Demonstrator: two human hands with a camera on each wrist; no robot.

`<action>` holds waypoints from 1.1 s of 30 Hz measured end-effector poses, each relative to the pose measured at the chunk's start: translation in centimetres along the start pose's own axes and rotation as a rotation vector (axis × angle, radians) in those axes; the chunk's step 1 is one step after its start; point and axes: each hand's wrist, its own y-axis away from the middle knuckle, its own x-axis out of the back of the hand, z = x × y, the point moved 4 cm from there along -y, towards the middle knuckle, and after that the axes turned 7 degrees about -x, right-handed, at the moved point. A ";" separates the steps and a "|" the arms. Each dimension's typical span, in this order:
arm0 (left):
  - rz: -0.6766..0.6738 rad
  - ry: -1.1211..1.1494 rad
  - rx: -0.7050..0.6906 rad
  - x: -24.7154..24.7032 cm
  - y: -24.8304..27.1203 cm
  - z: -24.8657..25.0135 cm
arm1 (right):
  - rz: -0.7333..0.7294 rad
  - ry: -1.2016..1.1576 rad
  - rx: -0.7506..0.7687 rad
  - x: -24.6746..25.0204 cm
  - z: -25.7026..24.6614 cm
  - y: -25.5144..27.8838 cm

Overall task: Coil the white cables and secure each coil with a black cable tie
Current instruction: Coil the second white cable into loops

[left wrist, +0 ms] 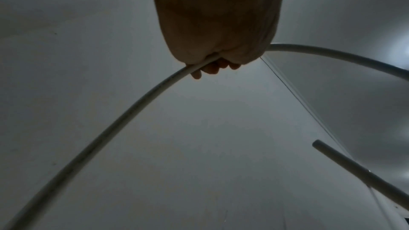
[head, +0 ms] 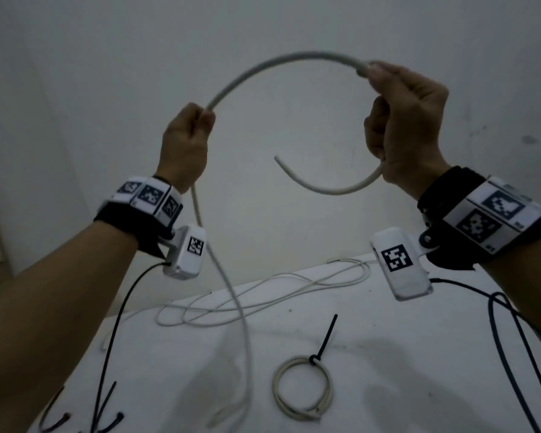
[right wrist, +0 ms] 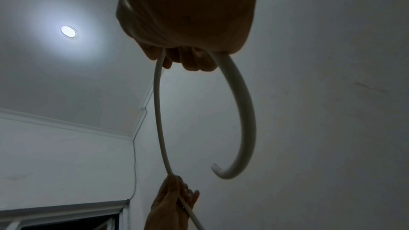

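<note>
Both hands are raised in front of the wall with a white cable (head: 263,67) arching between them. My left hand (head: 189,134) grips the cable (left wrist: 124,116) in a fist, and the rest trails down past the wrist to the table. My right hand (head: 403,120) grips the cable (right wrist: 158,111) too; its free end (head: 325,187) curls out below the palm toward the left. On the table lies a finished white coil (head: 302,387) bound by a black cable tie (head: 325,339).
Another loose white cable (head: 263,295) sprawls across the back of the white table (head: 419,354). Several black ties (head: 107,410) lie at the front left edge. Black wrist-camera leads (head: 512,354) hang from both wrists. A ceiling light (right wrist: 69,31) glows overhead.
</note>
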 end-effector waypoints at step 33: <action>0.163 0.734 0.752 -2.3 15.8 0.3 | 0.096 0.229 -1.067 -3.8 14.8 14.3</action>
